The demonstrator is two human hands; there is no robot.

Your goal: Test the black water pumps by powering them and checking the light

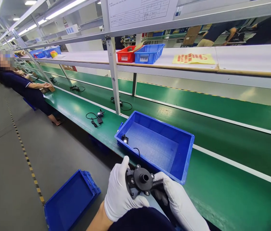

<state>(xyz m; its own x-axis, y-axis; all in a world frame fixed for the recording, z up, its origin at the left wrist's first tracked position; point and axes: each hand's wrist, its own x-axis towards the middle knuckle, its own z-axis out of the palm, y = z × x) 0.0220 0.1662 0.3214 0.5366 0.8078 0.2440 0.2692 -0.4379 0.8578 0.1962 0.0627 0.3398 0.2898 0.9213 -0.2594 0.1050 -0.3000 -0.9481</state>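
Both gloved hands — left hand [119,197], right hand [173,199] — wrapped tight on a black pump [140,183], at 6 o'clock below the blue bin [185,154]; maybe another pump [125,139] inside.

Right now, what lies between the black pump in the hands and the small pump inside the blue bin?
In the head view, only the blue bin's near wall and a thin black wire separate the held pump from the small pump.

A white paper sheet [139,11] clipped to the frame overhead bears a printed table with handwritten entries, too small to read; the red bin [125,54] and the blue bin [149,53] each carry a white label, characters illegible; a yellow sheet [193,58] on the shelf shows rows of red print, unreadable.
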